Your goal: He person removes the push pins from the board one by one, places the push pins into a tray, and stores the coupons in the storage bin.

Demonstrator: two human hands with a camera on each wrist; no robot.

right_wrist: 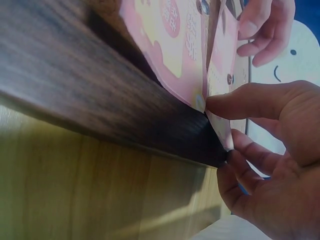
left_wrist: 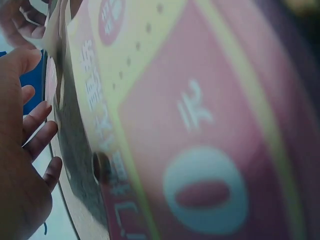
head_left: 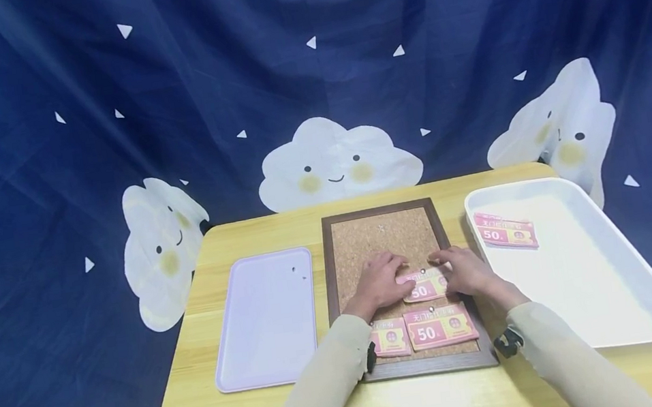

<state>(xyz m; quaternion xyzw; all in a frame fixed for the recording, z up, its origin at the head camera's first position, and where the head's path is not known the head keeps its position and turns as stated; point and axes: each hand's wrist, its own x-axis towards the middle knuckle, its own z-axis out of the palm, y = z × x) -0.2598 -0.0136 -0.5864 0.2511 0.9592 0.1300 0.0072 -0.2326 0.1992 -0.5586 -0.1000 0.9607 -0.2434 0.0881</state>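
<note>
A pink and yellow coupon (head_left: 426,288) marked 50 lies on the cork board (head_left: 398,232), a round-headed pin (head_left: 423,271) at its top edge. My left hand (head_left: 381,282) is at its left end, thumb over the edge and fingers spread above the cork. At the right end, my right hand (head_left: 465,271) pinches the coupon's edge between thumb (right_wrist: 235,101) and fingers. Two more pinned coupons lie below: one whole coupon (head_left: 440,327), and another coupon (head_left: 390,338) partly hidden by my left sleeve. The whole coupon looms close in the left wrist view.
A dark wooden frame (head_left: 430,366) borders the board. To its left is a lilac tray (head_left: 261,322) with a couple of small dark bits. A white tray (head_left: 582,266) holding coupons (head_left: 505,231) stands on the right. A star-shaped mark (head_left: 381,228) shows on the upper cork.
</note>
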